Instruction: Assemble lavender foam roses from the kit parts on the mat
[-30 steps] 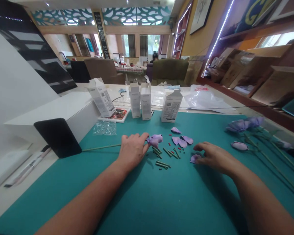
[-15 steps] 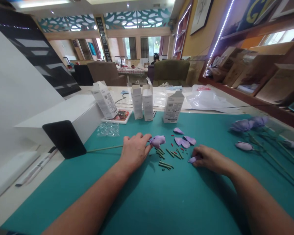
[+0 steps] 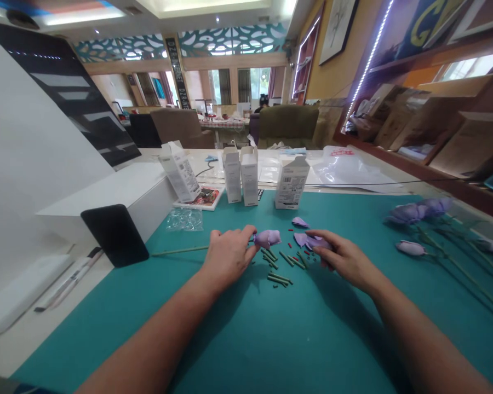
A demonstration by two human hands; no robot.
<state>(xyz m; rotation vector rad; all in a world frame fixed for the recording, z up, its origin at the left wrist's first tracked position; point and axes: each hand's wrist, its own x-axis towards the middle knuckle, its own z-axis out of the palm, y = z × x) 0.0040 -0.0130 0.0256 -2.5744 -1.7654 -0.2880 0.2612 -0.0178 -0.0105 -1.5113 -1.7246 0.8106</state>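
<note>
Well, left hand (image 3: 228, 254) holds flower (image 3: 269, 239); right (image 3: 345, 260) touches petals (image 3: 300, 239).

Left hand (image 3: 229, 253): palm down, fingers bent, thumb and index finger closed together; right hand (image 3: 343, 257): fingers extended inward, forearm angled from lower right

2 hands: 1 L hand (image 3: 230, 254), 1 R hand (image 3: 345, 260). Flower heads (image 3: 268, 238): 1 by L hand, approx. 4 at far R. Petals (image 3: 300, 221): min. 3, some hidden by R hand. Green sticks (image 3: 280, 278): min. 8, overlap, no exact ct. Red bits (image 3: 290, 230): min. 3. Cartons (image 3: 292, 183): 4. Black slab (image 3: 115, 235): 1. White box (image 3: 107, 191): 1. Pens (image 3: 72, 282): min. 2. Mat (image 3: 246, 339): 1. Lg. armchairs (image 3: 288, 126), bkgd: 2.
</note>
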